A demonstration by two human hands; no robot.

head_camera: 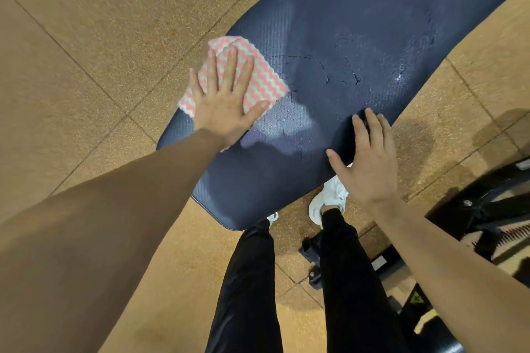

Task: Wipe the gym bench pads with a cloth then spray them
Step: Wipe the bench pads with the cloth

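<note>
While pressed under the left hand (226, 107), fingers (231, 66) straight, the pink zigzag cloth (258, 80) is laid on the bench pad (358, 23). Pad edge is touched by the right hand (370, 172), fingers straight too.

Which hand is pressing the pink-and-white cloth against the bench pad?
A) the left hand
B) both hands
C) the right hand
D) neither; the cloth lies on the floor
A: the left hand lies flat with straight fingers on the cloth at one side edge of the bench pad, while the right hand rests on the opposite edge, away from the cloth.
</note>
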